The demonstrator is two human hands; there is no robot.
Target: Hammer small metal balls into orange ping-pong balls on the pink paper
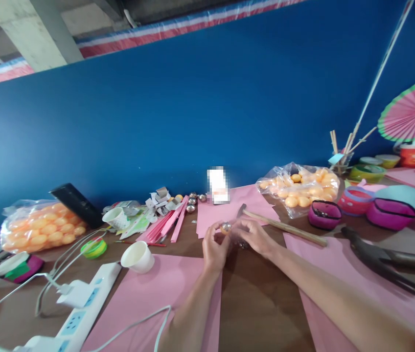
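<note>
Over the brown table, my left hand (215, 249) is closed, with thumb and fingers around a small shiny ball (226, 227) that looks silver and orange. My right hand (256, 235) reaches in from the right, its fingertips close to that ball. Motion blurs those fingers, and I cannot tell whether they grip anything. Just below them, dark shiny balls (243, 244) lie on the table, partly covered by the hand. Behind my right hand lies a hammer (284, 227) with a wooden handle, its head towards the pink paper sheets (211, 215).
Bags of orange balls (46, 227) stand left and right (299, 188). A white paper cup (137, 257) and a power strip (86, 308) are at left. Several silver balls (191, 207) sit behind. A larger claw hammer (383, 256) and magenta pouches (391, 215) lie right, before a blue wall (193, 112).
</note>
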